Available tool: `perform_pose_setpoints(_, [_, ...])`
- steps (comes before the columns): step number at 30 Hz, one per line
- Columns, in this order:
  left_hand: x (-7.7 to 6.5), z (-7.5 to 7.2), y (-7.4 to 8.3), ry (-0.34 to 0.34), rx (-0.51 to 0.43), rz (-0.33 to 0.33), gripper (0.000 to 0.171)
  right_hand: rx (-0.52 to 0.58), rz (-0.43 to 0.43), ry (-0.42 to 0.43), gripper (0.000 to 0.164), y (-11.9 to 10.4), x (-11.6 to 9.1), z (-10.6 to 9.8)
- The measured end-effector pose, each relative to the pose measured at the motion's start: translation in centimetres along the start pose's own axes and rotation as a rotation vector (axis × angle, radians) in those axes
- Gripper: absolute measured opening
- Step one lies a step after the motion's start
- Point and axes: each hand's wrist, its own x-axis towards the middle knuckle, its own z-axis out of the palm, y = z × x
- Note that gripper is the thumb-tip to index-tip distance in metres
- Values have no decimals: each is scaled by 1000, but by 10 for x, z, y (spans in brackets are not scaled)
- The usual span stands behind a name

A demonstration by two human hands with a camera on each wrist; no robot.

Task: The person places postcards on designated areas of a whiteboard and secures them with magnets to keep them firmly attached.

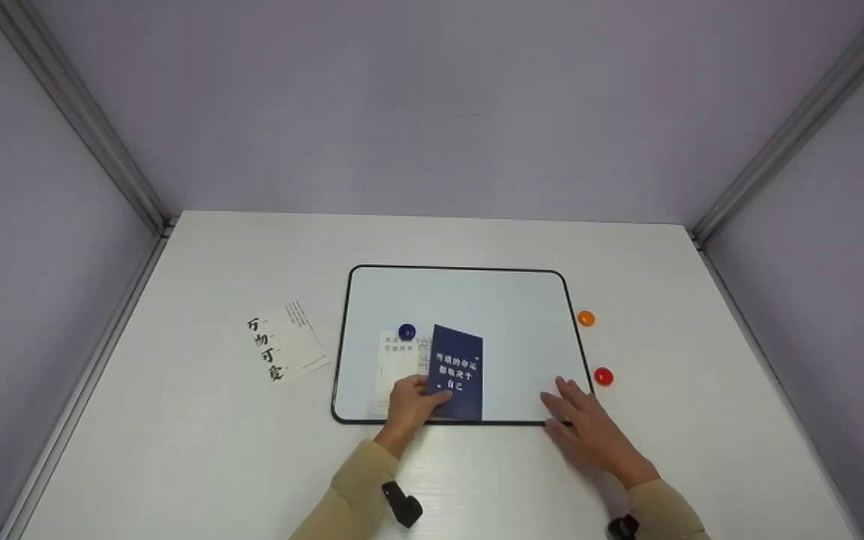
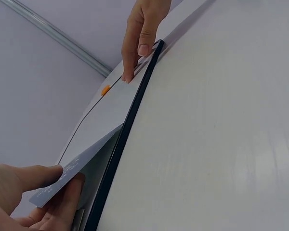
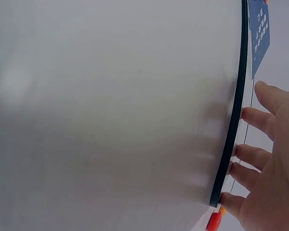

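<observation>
My left hand pinches the left edge of a dark blue card with white writing, thumb on top and fingers beneath. In the left wrist view the card tilts up from a black-framed whiteboard lying on the table. Partly behind the hand and blue card, a pale card lies on the board with a dark blue round magnet at its top. My right hand is at the board's lower right corner, fingers spread and holding nothing; the right wrist view shows its fingertips near the black frame.
Left of the board lies a cream card with black writing. An orange magnet and a red magnet sit on the table just right of the board. Pale walls stand behind and at both sides of the white table.
</observation>
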Motion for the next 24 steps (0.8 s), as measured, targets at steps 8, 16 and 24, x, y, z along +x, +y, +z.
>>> perform_pose_setpoints(8, [-1,-5,6,10,91,41,34,2,3,4,45,0,0,1])
perform_pose_setpoints(16, [1,-8,6,-4,130,86,29,-10,13,-9,45,1,0,1])
perform_pose_setpoints(24, [4,-5,5,22,150,100,23,1,6,11,44,0,0,1])
